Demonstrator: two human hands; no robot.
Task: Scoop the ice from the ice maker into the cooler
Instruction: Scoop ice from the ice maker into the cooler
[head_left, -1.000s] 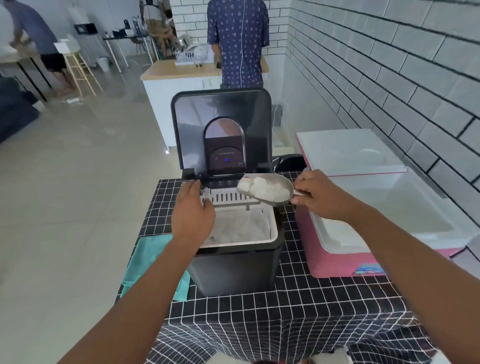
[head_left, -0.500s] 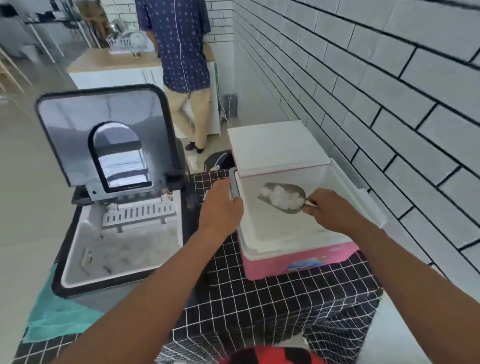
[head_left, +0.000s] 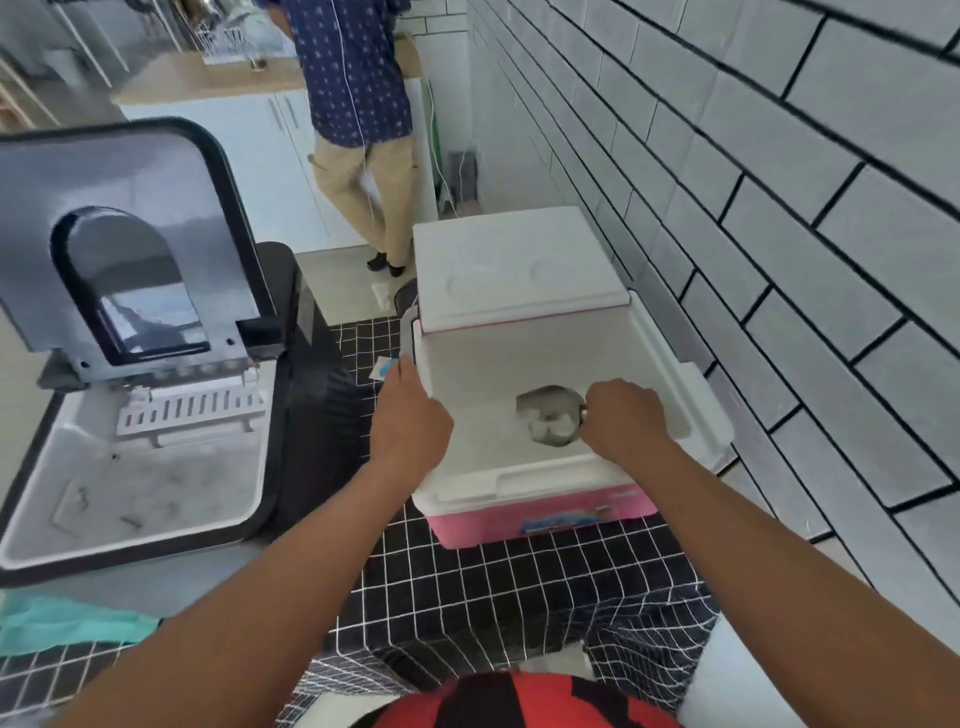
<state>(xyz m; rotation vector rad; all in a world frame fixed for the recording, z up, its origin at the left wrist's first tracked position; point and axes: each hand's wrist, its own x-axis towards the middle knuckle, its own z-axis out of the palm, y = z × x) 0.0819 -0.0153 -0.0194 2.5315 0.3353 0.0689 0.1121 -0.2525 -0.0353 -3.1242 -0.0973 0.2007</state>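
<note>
The pink cooler (head_left: 540, 519) stands open at the right, its white lid (head_left: 514, 265) raised at the back. My right hand (head_left: 621, 418) grips the handle of a metal scoop (head_left: 550, 415) down inside the cooler; several ice cubes (head_left: 548, 427) lie in its bowl. My left hand (head_left: 410, 415) rests on the cooler's left rim, fingers curled over the edge. The black ice maker (head_left: 156, 415) sits to the left, lid (head_left: 119, 244) up, its white basket showing only a few bits of ice.
A black-and-white grid cloth (head_left: 493, 592) covers the table. A teal cloth (head_left: 67, 621) lies at the front left. The white tiled wall (head_left: 753, 208) runs close along the right. A person (head_left: 358, 119) stands at a counter behind.
My right hand has lowered the scoop from above the cooler's opening down into it and tipped it. My left hand stays on the cooler's left rim. The view has swung right and nearer.
</note>
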